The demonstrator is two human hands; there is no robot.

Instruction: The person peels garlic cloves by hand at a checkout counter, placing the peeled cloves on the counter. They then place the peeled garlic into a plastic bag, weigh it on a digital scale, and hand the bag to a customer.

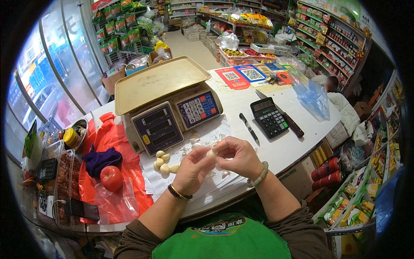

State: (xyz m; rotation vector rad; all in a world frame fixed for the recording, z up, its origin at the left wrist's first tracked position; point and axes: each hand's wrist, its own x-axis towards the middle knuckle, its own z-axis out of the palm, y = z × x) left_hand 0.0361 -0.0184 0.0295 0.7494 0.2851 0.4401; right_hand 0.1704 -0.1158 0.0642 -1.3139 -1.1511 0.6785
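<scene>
Between the fingertips of both hands is a small pale garlic clove (pixel 211 153), partly covered by the fingers. My left hand (pixel 193 166) pinches it from the left, and my right hand (pixel 237 155) pinches it from the other side. Beneath them, papery garlic skins (pixel 194 144) lie scattered over a stack of white paper sheets (pixel 202 194). Several peeled garlic cloves (pixel 164 168) sit in a small group to the left of my left hand. Just beyond the hands stands a digital weighing scale (pixel 158 128) with a bare beige pan (pixel 161 81).
On the right of the white counter (pixel 223 94) are a pen (pixel 249 129), a calculator (pixel 269 117) and a knife (pixel 292 124) partly behind it. A tomato (pixel 111 178) and a purple cloth (pixel 102 161) rest on red plastic bags (pixel 136 165) at left. A person (pixel 343 100) is beyond the counter's right end.
</scene>
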